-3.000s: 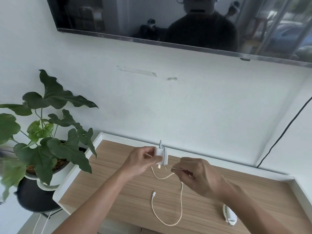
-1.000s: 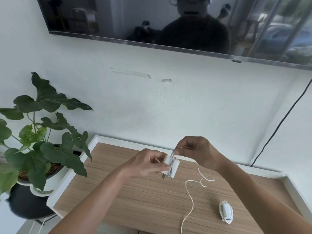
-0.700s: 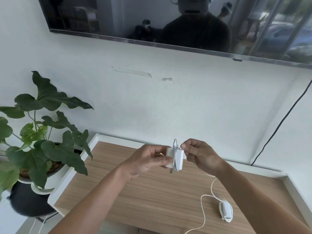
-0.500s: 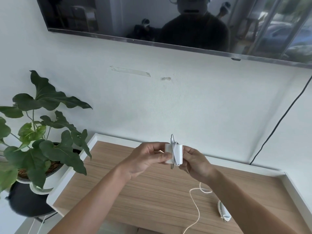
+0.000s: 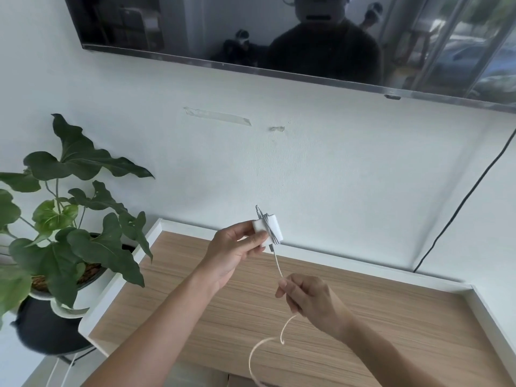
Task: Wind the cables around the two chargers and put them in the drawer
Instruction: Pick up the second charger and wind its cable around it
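Hands apart above the wooden worktop [image 5: 363, 317]: the left hand [image 5: 233, 254] pinches a white charger [image 5: 267, 229] already crossed by a few cable turns, while the right hand [image 5: 310, 298], lower down, pinches the taut white cable [image 5: 277, 263], its slack trailing below

Bare forearms, no sleeves in view.
Left hand [image 5: 233, 254] and right hand [image 5: 311, 298]: no rings, watch or gloves visible.
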Available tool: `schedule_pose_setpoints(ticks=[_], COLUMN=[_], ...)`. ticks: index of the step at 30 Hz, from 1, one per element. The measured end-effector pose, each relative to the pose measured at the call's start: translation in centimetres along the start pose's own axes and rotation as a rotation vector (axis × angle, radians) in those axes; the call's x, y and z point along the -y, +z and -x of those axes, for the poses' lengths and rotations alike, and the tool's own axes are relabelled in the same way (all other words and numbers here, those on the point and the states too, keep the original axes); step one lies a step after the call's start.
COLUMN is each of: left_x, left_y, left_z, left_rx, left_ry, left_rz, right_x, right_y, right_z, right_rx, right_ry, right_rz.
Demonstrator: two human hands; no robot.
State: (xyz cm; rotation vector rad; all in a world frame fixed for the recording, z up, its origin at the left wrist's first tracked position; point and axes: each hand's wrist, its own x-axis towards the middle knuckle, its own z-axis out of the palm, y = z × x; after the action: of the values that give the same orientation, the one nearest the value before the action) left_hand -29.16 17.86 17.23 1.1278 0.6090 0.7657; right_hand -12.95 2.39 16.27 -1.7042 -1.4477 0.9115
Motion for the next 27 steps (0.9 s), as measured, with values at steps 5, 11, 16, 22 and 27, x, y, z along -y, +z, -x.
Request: schedule_pose_setpoints(ticks=[5, 11, 16, 22, 27], left_x=[0.7, 0.9, 0.9, 0.2, -1.2], left_y=[-0.8, 0.6, 1.3, 1.3, 1.8], left_z=[0.1, 0.4, 0.6, 1.1, 2.1], left_rx=[-0.092, -0.085, 0.004, 0.134, 0.289], left_ry=[-0.002, 0.005, 0.03, 0.022, -0.056], left_rz=[-0.159, -0.366, -0.524, -0.633, -0.498], right_x=[2.2, 5.2, 6.6, 7.7, 7.4], right_y=[-1.3, -3.9, -6.7, -9.0, -10.0], right_z=[1.3, 0.9, -0.7, -2.5, -4.1], right_rx=[-0.065, -0.062, -0.125, -0.064, 0.011], right_ry=[-0.163, -0.37, -0.412, -0.246, -0.095], right_rz=[0.212, 0.473, 0.595, 0.384, 0.009])
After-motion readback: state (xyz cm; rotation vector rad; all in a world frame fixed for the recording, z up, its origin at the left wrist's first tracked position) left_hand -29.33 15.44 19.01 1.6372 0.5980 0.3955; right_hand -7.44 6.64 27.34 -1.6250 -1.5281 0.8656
